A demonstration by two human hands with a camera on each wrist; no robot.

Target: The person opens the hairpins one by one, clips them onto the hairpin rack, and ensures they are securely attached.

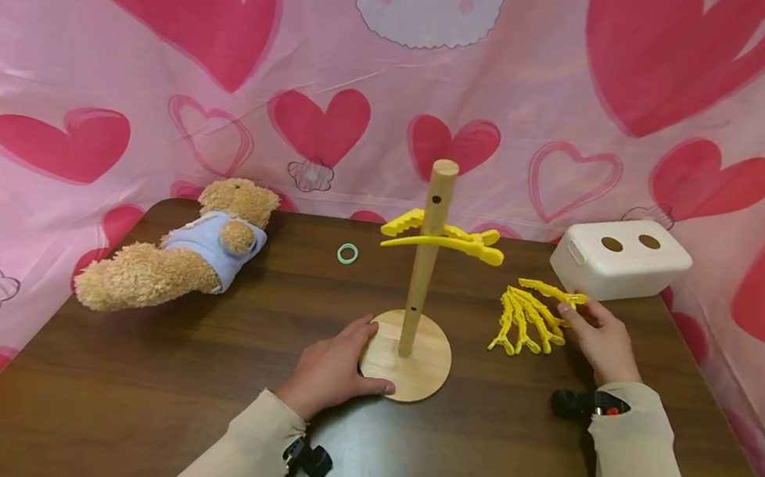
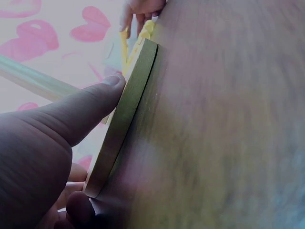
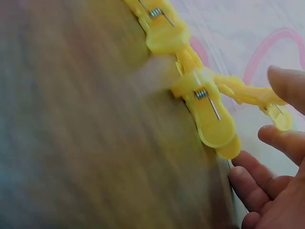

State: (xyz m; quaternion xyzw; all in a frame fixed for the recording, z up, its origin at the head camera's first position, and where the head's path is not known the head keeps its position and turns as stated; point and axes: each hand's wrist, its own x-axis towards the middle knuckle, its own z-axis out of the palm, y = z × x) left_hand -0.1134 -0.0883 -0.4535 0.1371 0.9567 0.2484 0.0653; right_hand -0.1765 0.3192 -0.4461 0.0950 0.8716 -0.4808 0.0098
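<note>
My left hand (image 1: 332,370) grips the round base (image 1: 435,366) of a wooden stand, its thumb on the top face and its other fingers at the edge. A yellow alligator hair clip (image 1: 460,245) straddles the upright post (image 1: 422,286), one arm passing in front and one behind. To the right, my right hand (image 1: 600,342) pinches the end of another yellow hair clip (image 1: 546,290) between thumb and index finger. Beneath it, several similar yellow clips (image 1: 524,325) lie fanned on the table. In the right wrist view, metal springs show on the nearer clips (image 3: 214,119).
A white box (image 1: 623,266) with two round holes stands at the back right. A teddy bear (image 1: 211,247) in a blue top lies on the left of the brown table (image 1: 193,406). Behind the post's left side is a small green ring (image 1: 347,261). Pink heart-print cloth hangs behind.
</note>
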